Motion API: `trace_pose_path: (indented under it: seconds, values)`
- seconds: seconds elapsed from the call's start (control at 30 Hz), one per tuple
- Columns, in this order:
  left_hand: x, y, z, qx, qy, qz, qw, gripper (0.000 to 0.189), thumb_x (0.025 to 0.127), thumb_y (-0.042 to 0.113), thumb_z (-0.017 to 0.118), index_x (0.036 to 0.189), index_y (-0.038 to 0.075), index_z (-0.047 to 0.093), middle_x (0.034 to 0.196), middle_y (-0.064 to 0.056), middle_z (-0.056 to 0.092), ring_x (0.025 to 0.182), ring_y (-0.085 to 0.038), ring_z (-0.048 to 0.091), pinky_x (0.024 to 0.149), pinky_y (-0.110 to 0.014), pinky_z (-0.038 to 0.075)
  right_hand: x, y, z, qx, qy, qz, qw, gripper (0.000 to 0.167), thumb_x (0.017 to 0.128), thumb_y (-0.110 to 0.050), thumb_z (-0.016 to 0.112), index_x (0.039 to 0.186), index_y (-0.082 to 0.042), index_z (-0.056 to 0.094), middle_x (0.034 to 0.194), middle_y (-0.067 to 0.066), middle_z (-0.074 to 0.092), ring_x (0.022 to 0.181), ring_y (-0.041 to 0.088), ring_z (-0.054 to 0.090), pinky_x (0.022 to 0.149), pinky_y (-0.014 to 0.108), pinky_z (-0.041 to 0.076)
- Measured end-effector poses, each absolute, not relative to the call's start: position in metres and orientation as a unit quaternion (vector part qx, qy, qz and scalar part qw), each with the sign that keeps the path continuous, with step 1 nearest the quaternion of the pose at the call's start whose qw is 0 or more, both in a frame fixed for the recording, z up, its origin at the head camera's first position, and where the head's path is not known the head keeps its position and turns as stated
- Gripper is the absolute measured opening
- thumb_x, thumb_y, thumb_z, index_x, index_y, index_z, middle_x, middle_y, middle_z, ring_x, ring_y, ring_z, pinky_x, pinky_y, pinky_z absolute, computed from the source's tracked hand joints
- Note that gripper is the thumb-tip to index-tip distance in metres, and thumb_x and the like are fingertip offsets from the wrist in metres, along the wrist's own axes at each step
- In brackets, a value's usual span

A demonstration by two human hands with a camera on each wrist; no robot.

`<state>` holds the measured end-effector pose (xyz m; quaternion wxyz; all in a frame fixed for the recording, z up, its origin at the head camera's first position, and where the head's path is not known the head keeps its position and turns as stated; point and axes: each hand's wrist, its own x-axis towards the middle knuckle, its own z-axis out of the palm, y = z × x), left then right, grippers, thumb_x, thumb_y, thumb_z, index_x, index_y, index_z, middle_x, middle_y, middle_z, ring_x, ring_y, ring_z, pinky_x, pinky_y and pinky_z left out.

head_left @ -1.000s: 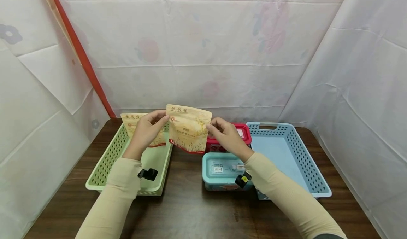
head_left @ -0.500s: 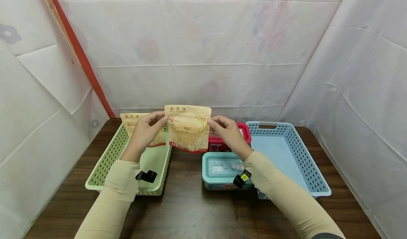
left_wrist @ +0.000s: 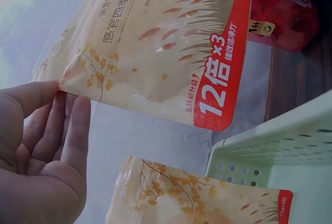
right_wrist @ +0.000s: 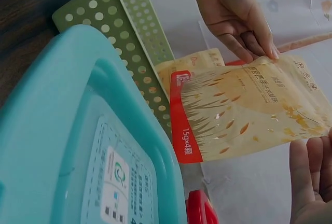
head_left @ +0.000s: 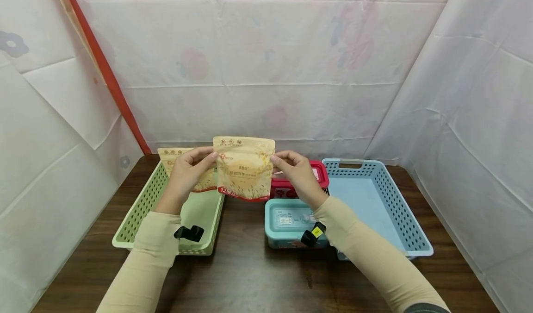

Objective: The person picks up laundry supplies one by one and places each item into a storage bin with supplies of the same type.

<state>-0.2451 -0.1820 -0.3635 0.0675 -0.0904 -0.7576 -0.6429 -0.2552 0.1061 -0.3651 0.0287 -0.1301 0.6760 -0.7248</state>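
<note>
Brown wood-look tabletop (head_left: 241, 276) bears it all: at right a blue basket (head_left: 358, 202), at left a green basket (head_left: 204, 213). Between them sit a teal box (head_left: 287, 220) and, behind it, a red tub (head_left: 320, 172). The cream pouch (head_left: 245, 169) is held up in the air, front towards the head camera, partly hiding the tub. A second pouch (left_wrist: 181, 193) stands at the green basket's far end. The left hand (head_left: 187, 172) pinches the cream pouch's left edge, the right hand (head_left: 297, 172) its right edge, fingers grasping on both sides. Light, level pinches should serve best; squeezing harder would likely crease the film, and uneven lifting would tip it.
</note>
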Motion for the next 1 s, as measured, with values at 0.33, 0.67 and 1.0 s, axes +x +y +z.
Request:
trace_pose_path:
  seconds: [0.33,0.67,1.0]
  values:
    - [-0.240,-0.188,-0.365,-0.064,-0.748,-0.655,0.083,0.049,0.098,0.035,0.067,0.130,0.000,0.062,0.109,0.000,0.066,0.098,-0.011,0.068,0.089,-0.026,0.055,-0.252,0.095,-0.365,-0.154,0.679,-0.718,-0.002,0.024,0.098,-0.022,0.069,0.111,-0.002,0.068,0.100,0.015,0.063,0.088,0.023,0.064,0.091,0.060,0.052]
    - [-0.229,-0.204,-0.364,-0.062,-0.750,-0.646,0.129,0.046,0.097,0.033,0.068,0.129,0.000,0.064,0.106,0.001,0.067,0.095,-0.009,0.068,0.083,-0.019,0.055,-0.250,0.076,-0.361,-0.176,0.688,-0.704,0.001,0.019,0.101,-0.018,0.063,0.111,-0.002,0.066,0.099,0.014,0.062,0.089,0.021,0.065,0.085,0.040,0.059]
    - [-0.222,-0.222,-0.365,-0.059,-0.729,-0.661,0.165,0.035,0.096,0.024,0.071,0.122,0.000,0.069,0.100,0.002,0.068,0.089,-0.009,0.069,0.080,-0.018,0.055,-0.248,0.055,-0.360,-0.189,0.670,-0.717,0.023,0.019,0.101,-0.017,0.064,0.111,-0.001,0.067,0.099,0.014,0.062,0.089,0.022,0.066,0.090,0.053,0.055]
